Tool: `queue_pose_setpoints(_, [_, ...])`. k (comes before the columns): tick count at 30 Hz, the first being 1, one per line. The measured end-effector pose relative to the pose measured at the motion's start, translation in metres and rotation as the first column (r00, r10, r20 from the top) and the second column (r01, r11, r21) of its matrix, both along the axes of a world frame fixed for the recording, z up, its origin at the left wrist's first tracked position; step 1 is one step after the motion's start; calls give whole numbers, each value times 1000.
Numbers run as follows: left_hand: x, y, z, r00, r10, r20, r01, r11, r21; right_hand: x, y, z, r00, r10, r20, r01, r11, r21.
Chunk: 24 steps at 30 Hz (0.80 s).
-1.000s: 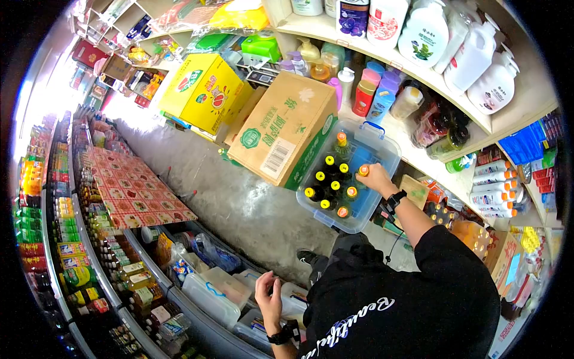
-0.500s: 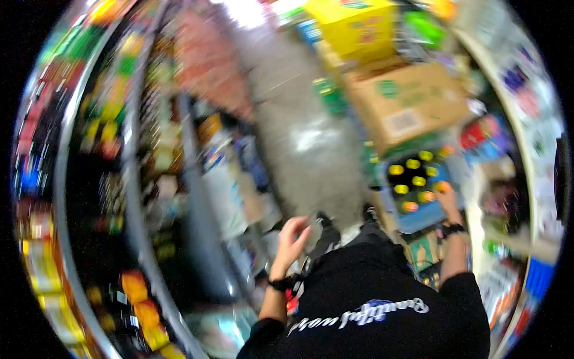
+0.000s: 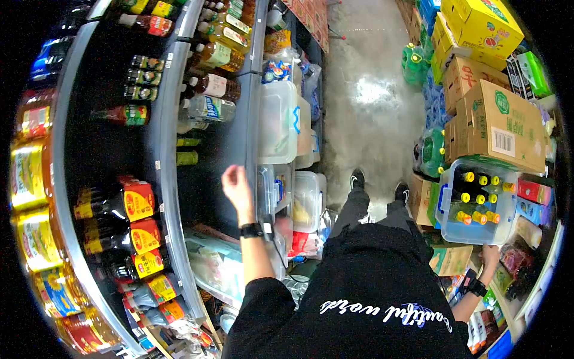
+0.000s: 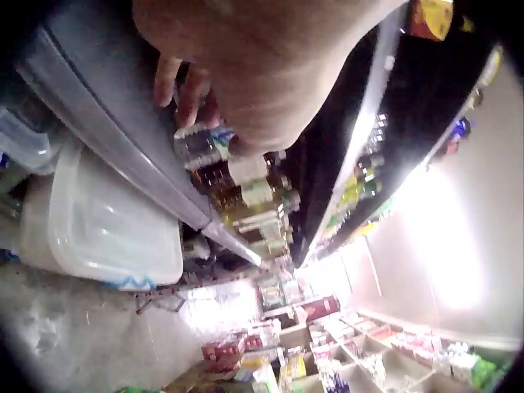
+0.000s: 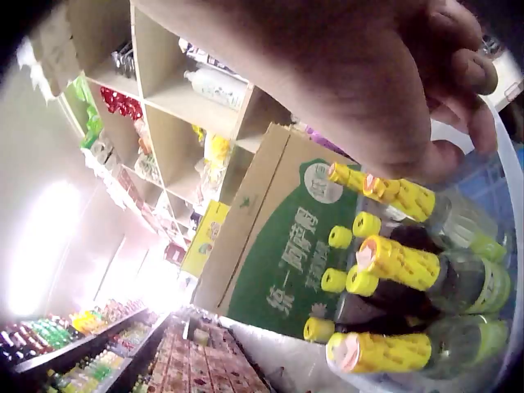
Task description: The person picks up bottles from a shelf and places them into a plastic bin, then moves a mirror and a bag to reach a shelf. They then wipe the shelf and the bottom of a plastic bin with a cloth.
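My right hand [image 3: 490,256] is beside the near rim of a clear plastic bin [image 3: 443,206], away from the bottles. In the right wrist view, its loosely bent fingers [image 5: 471,74] are near the bin's edge and hold nothing. Inside the bin stand several dark bottles with yellow caps [image 3: 465,197] and several pale bottles with yellow-and-orange necks [image 3: 478,218]. My left hand [image 3: 237,186] hovers in front of the dark shelf on the left, its fingers relaxed and nothing in them. Lying bottles [image 4: 246,192] on that shelf appear beyond it in the left wrist view.
A large carton [image 3: 508,125] adjoins the bin's far side, with a yellow box [image 3: 487,27] behind it. Lidded plastic tubs [image 3: 278,122] line the left shelf's foot. Between both sides runs a grey floor aisle [image 3: 371,102]. Sauce bottles [image 3: 137,233] lie on the left shelf.
The head view has swung left and down. My right hand has let go of an orange-capped bottle in the bin and moved to the near rim. My left hand has moved toward the left shelf.
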<state>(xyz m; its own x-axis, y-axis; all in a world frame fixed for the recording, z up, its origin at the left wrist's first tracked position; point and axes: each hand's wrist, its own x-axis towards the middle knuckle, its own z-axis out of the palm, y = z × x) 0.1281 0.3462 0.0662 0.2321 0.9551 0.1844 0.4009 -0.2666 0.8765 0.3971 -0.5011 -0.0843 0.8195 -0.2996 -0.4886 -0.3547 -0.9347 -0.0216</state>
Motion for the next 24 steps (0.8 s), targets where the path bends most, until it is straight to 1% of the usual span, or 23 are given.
queue_pose_setpoints(1, [-12,24,-7,995,59,84,-61,998,21,-8,11,14,999,39,31,-37,997,-66])
queue_pose_setpoints(3, [-40,75,-16,967,233,105,-236,972,10,-27,70,66,995,-75,-60,75,997,-1])
queue_pose_setpoints(5, [-55,112,-10,938,341,59,-345,935,79,-47,67,60,965,-119,-232,133,990,45])
queue_pose_setpoints(6, [-70,134,-4,959,281,-46,-277,958,76,-62,63,54,970,-130,-205,133,991,4])
queue_pose_setpoints(7, [-85,156,-8,948,314,-58,-313,949,27,-75,56,50,975,-133,-179,128,991,-41])
queue_pose_setpoints(8, [-130,197,-46,888,370,-272,-252,887,387,-86,57,52,964,-173,-200,166,985,-51])
queue_pose_setpoints(9, [-156,225,-71,805,433,-404,-166,820,548,-97,59,53,952,-213,-221,204,977,-62])
queue_pose_setpoints(10, [-180,252,-93,691,536,-486,-68,717,694,-108,62,55,937,-252,-241,241,968,-74])
queue_pose_setpoints(11, [-186,265,-102,604,592,-533,-65,703,708,-117,77,63,943,-233,-239,212,971,-112])
queue_pose_setpoints(12, [-188,278,-102,506,586,-633,-56,755,654,-130,65,53,956,-106,-272,116,993,24])
queue_pose_setpoints(13, [-185,287,-99,401,560,-725,-45,802,595,-134,91,60,944,-155,-292,158,987,-13])
queue_pose_setpoints(14, [-187,299,-90,280,445,-850,-52,892,450,-137,118,68,929,-205,-310,199,979,-52])
queue_pose_setpoints(15, [-188,308,-92,93,394,-915,-25,919,393,-139,153,82,911,-254,-325,237,967,-92])
queue_pose_setpoints(16, [-190,318,-94,-94,326,-941,7,945,327,-147,162,78,919,-269,-287,267,963,-46])
queue_pose_setpoints(17, [-190,323,-103,-334,352,-875,102,936,338,-154,171,72,927,-282,-248,291,957,1])
queue_pose_setpoints(18, [-193,332,-112,-548,378,-746,198,925,324,-158,178,69,933,-272,-236,277,961,-13])
queue_pose_setpoints(19, [-200,345,-120,-720,405,-563,290,913,285,-162,185,69,938,-263,-227,264,964,-27])
queue_pose_setpoints(20, [-231,391,-135,-112,538,-836,154,840,520,-162,202,79,934,-280,-220,290,957,14])
queue_pose_setpoints(21, [-244,418,-152,-290,615,-733,243,788,566,-164,204,77,945,-268,-188,272,962,-6])
queue_pose_setpoints(22, [-235,414,-147,-139,614,-777,146,788,598,-173,201,71,954,-255,-159,254,967,-27])
queue_pose_setpoints(23, [-226,409,-142,70,594,-802,-6,804,595,-181,195,67,961,-242,-134,237,970,-51])
queue_pose_setpoints(24, [-217,401,-135,241,593,-769,-138,805,577,-173,213,82,945,-245,-217,231,969,-88])
